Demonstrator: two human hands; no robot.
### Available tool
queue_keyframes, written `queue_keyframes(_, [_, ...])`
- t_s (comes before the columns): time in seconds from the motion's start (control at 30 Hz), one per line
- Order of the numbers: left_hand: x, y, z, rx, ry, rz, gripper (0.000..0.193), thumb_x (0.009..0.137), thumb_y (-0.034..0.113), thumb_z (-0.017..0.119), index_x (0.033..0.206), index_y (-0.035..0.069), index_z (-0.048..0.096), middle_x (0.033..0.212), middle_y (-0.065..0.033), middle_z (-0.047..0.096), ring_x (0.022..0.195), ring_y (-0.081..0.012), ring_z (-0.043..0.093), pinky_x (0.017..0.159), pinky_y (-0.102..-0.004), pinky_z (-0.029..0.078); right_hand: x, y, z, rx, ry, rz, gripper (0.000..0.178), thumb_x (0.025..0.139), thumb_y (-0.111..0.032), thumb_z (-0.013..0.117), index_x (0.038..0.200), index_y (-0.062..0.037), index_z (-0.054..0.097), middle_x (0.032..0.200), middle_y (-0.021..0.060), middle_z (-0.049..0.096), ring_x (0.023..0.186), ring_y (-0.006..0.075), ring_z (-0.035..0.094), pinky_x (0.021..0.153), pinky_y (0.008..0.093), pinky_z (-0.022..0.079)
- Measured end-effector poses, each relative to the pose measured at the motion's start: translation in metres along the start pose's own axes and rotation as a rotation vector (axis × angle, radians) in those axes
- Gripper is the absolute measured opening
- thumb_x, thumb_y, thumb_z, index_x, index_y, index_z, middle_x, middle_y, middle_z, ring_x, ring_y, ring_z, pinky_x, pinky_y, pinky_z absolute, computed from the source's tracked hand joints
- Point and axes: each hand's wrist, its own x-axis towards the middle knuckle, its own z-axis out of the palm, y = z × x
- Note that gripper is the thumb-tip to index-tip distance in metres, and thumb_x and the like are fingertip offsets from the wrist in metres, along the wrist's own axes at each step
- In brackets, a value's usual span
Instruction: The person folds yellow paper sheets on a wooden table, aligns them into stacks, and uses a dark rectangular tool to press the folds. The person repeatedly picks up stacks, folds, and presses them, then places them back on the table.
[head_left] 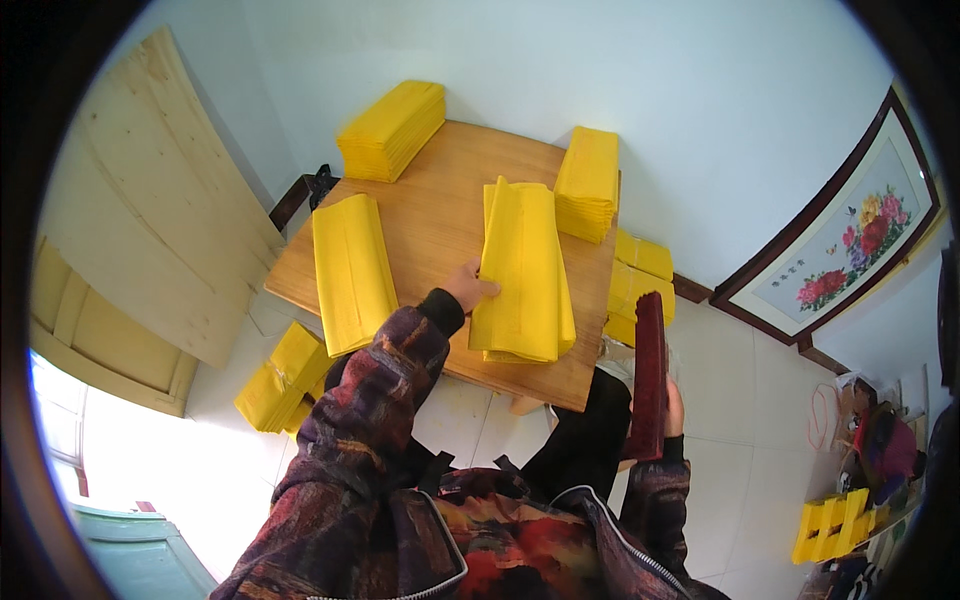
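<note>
My left hand (468, 286) is at the left edge of a stack of folded yellow paper (520, 275) on the wooden table (430, 235). The thumb lies over the stack's edge and the fingers are closed at its side, partly hidden. This stack's layers are slightly fanned out. Off the table's right front corner, my right hand (674, 410) grips a long dark red bar (649, 375), held upright; its fingers are mostly behind the bar. Another folded yellow stack (352, 270) lies to the left, close to my left sleeve.
Thick yellow stacks stand at the table's back left (392, 130) and back right (588, 180). Tied yellow bundles (282, 378) sit on the floor left of the table, and more bundles (640, 275) to its right. Wooden boards (150, 190) lean at left; a framed flower picture (850, 230) is at right.
</note>
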Motion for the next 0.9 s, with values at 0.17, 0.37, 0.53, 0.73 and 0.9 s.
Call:
queue_keyframes(0.17, [-0.002,-0.022,0.004,-0.196,0.04,0.176,0.05,0.079,-0.008,0.052,0.127,0.002,0.043,0.111,-0.01,0.058,0.095,-0.0196,0.058,0.084,-0.0303,0.047,-0.001,0.016,-0.035,-0.128,-0.017,-0.038,0.034,0.096,-0.035,0.035,0.098,-0.008,0.056,0.074,0.0046,0.057,0.059,0.0154,0.056,0.052,0.0267,0.047])
queue_keyframes(0.37, [-0.051,-0.02,-0.033,-0.401,0.2,0.212,0.054,0.08,-0.01,0.049,0.131,0.005,0.039,0.119,-0.0089,0.054,0.105,-0.0205,0.054,0.091,-0.0294,0.043,-0.009,0.01,-0.017,-0.115,0.12,-0.1,0.038,0.092,-0.044,0.04,0.096,-0.0101,0.055,0.069,0.0045,0.057,0.054,0.0175,0.056,0.047,0.0295,0.048])
queue_keyframes(0.53, [-0.113,-0.014,-0.107,-0.337,0.328,0.278,0.055,0.08,-0.008,0.048,0.132,0.006,0.038,0.118,-0.0084,0.054,0.104,-0.0207,0.055,0.09,-0.032,0.045,-0.011,-0.004,0.001,-0.015,-0.033,0.012,0.039,0.093,-0.043,0.038,0.098,-0.0084,0.054,0.071,0.0057,0.056,0.054,0.0174,0.056,0.047,0.0292,0.047])
queue_keyframes(0.73, [-0.14,-0.03,-0.185,-0.339,0.426,0.187,0.055,0.079,-0.008,0.048,0.131,0.007,0.04,0.117,-0.0086,0.056,0.1,-0.0206,0.058,0.087,-0.0322,0.048,-0.006,0.009,-0.003,-0.152,0.041,-0.127,0.038,0.095,-0.04,0.035,0.101,-0.006,0.051,0.076,0.0071,0.056,0.057,0.0171,0.056,0.051,0.0296,0.049])
queue_keyframes(0.9, [-0.128,-0.05,-0.213,-0.326,0.47,0.139,0.05,0.078,-0.009,0.05,0.125,0.005,0.045,0.113,-0.0072,0.057,0.1,-0.02,0.057,0.088,-0.03,0.045,-0.006,0.002,-0.002,-0.072,0.045,-0.045,0.037,0.095,-0.039,0.036,0.102,-0.0058,0.051,0.074,0.0067,0.056,0.057,0.0174,0.056,0.051,0.0298,0.049])
